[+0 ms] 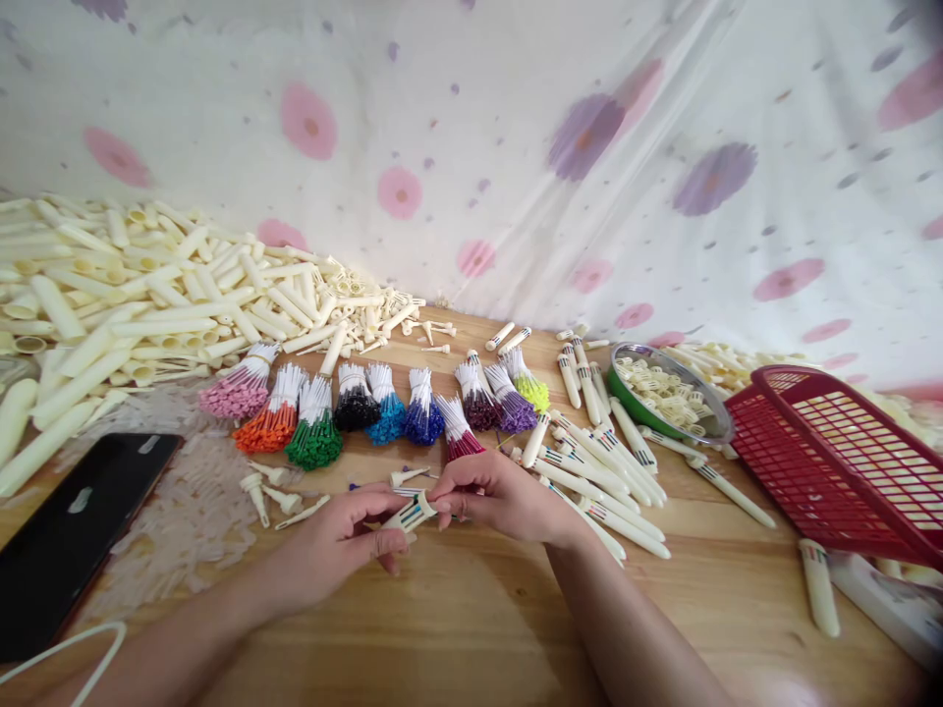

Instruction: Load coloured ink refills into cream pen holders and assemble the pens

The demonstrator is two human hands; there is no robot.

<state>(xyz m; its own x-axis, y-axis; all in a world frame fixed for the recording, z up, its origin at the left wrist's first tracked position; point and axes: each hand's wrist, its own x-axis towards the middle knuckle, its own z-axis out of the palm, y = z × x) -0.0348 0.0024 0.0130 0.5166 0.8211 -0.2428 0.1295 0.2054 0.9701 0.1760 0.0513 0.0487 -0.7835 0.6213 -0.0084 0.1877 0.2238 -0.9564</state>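
Observation:
Between the fingers of my left hand (346,540) is a cream multicolor pen barrel (410,515), tilted, with coloured sliders showing in its slots. My right hand (501,496) pinches at the barrel's upper end; whatever sits in those fingertips is hidden. Just beyond my hands stand bundles of white refills with coloured ends, among them a magenta bundle (460,432), a dark blue bundle (422,412) and a green bundle (314,427). Small cream pointed parts (257,496) lie left of my left hand. Right of my right hand are several pens with coloured sliders (611,481).
A heap of cream barrels (147,285) fills the back left. Near it lie a black phone (81,530) and clear plastic pieces (181,491). To the right stand a green-sided bowl (648,403) of cream parts and a red basket (796,462). A flowered sheet (457,128) hangs behind.

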